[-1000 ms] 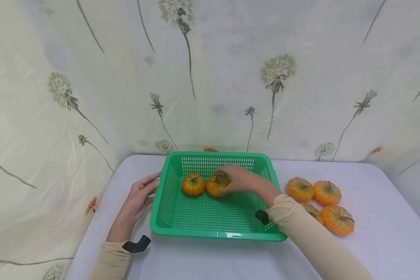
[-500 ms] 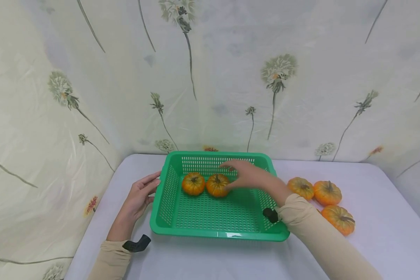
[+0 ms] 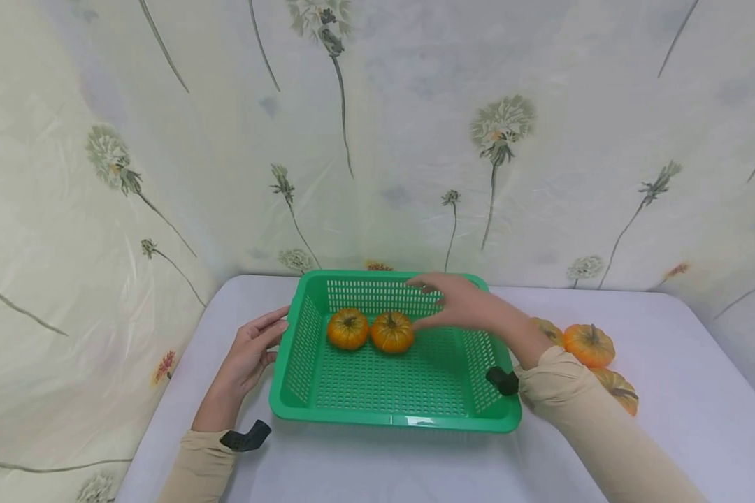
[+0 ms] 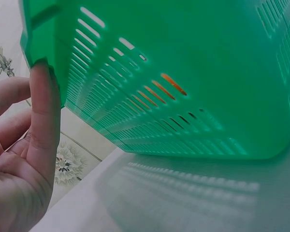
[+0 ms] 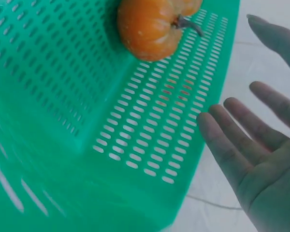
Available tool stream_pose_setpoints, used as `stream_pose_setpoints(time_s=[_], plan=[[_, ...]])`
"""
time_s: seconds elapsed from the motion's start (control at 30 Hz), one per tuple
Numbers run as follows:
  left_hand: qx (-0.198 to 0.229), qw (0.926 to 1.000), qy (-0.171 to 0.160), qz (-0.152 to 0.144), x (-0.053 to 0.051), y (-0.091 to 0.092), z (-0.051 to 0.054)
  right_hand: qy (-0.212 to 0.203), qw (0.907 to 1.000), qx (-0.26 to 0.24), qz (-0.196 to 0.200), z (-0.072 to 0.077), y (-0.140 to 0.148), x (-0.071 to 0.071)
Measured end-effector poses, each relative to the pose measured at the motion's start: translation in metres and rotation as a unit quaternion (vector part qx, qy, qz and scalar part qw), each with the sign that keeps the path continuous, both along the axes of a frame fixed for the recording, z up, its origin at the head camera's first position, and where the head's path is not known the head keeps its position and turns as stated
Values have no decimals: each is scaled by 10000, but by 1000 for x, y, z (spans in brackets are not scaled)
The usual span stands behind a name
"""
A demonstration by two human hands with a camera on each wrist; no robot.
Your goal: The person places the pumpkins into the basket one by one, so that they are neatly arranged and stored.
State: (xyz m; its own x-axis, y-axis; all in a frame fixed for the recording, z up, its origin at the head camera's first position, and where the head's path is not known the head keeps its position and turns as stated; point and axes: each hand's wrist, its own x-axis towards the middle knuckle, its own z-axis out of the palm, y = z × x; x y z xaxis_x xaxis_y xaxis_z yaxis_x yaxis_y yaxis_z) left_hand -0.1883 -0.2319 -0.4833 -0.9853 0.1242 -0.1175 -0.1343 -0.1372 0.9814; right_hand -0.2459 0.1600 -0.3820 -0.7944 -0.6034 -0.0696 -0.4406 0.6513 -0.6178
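Two small orange pumpkins sit side by side in the green plastic basket: the left pumpkin and the right pumpkin. My right hand hovers over the basket's right half, just right of that second pumpkin. Its fingers are spread and hold nothing; in the right wrist view a pumpkin appears beyond the fingertips. My left hand touches the basket's left rim from outside with fairly straight fingers. Up close in the left wrist view, a fingertip of the left hand meets the underside of the rim.
More pumpkins lie on the white table right of the basket, among them a rear pumpkin and a front pumpkin. My right forearm partly covers this group. A flower-patterned sheet hangs behind the table.
My right hand has let go of the right pumpkin and moved up and to the right, away from it. The pumpkin stays in the basket. My left hand has kept its place.
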Motion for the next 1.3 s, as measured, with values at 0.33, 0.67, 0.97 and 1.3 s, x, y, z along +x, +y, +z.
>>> stream_pose_setpoints(time_s=[0.33, 0.67, 0.97, 1.3], plan=[[11, 10000, -4, 48, 1, -1, 4, 20, 9997, -181, -151, 13, 21, 5], [131, 9999, -43, 28, -1, -1, 1, 146, 9992, -121, -349, 23, 53, 24], [86, 9999, -51, 48, -1, 0, 0, 354, 9967, -13, -724, 24, 90, 43], [98, 9999, -111, 46, -2, 0, -2, 306, 9932, 116, -1118, 14, 129, 64]])
